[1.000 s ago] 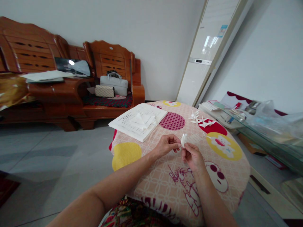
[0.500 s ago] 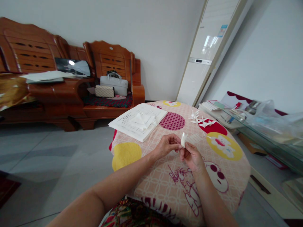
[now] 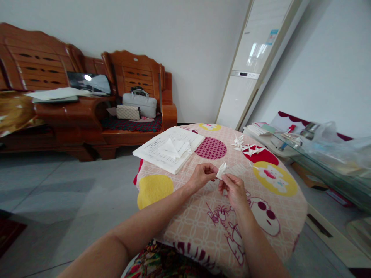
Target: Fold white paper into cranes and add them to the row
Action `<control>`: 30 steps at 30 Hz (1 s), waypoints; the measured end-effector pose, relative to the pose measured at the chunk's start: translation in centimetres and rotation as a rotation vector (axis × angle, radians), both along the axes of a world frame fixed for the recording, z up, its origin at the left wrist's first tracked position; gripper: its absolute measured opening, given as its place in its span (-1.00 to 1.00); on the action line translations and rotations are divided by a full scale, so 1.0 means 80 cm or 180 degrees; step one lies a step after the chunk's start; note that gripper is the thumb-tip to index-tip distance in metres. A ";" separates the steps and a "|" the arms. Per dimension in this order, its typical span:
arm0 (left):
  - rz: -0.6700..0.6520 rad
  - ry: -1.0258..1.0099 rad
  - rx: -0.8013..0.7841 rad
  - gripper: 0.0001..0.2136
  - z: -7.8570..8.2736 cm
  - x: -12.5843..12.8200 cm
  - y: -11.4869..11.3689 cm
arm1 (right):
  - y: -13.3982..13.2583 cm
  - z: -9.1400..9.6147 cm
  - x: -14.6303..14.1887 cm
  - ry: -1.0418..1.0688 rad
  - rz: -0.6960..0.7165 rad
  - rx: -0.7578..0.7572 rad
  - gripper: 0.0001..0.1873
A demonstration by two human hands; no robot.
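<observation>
A small piece of folded white paper is held up over the round table, between my two hands. My left hand pinches its left lower edge with thumb and forefinger. From the other side my right hand grips its lower right part, thumb on the near face and fingers curled beneath. Pointed tips of the paper rise above the fingers. Beyond the hands, several white folded paper cranes lie grouped on the tablecloth. To the left rests a stack of printed sheets with loose folded paper pieces on top.
A patterned cloth covers the round table. At right stands a glass-topped table carrying plastic bags and papers. Wooden chairs with bags line the left wall, and a tall white air conditioner stands behind.
The folded paper has turned between my hands, showing a broader face now, and has shifted slightly left. My right-hand fingers have moved with it.
</observation>
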State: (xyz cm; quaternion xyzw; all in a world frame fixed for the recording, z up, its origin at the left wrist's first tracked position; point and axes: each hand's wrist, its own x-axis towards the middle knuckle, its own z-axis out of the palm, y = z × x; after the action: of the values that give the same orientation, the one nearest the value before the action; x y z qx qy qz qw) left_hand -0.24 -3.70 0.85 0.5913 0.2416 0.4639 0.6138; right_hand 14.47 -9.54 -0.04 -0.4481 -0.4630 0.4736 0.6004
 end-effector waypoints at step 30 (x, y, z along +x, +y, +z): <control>-0.0621 0.0138 -0.0083 -0.63 -0.001 -0.008 0.008 | -0.005 0.001 -0.002 -0.0348 -0.0238 0.0459 -0.76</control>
State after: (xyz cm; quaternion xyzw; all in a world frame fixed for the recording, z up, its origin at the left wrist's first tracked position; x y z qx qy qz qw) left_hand -0.86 -3.06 0.76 0.6139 0.2021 0.3858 0.6584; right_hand 14.30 -9.97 0.01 -0.4459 -0.5110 0.3912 0.6221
